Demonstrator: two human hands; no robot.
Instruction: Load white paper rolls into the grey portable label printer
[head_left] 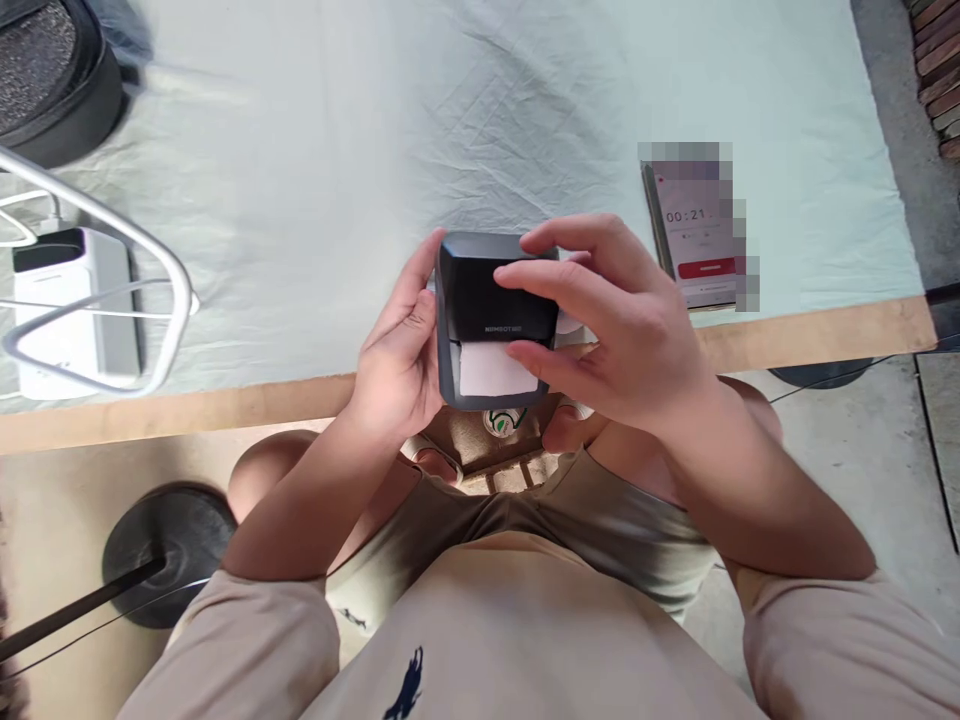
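Note:
A small dark grey label printer (480, 300) is held above the table's front edge, a white strip of paper (493, 372) showing at its slot. My left hand (401, 350) grips its left side, with the fingers wrapped behind. My right hand (600, 320) covers its right side and top, with the fingertips lying across the front face near the paper. Both hands hold the printer over my lap.
A pale cloth (450, 120) covers the wooden table (825, 330). A phone (694, 235) showing a timer lies to the right. A white power bank (67, 310) and a white wire frame (150, 250) sit at left. A black round base (169, 550) stands on the floor.

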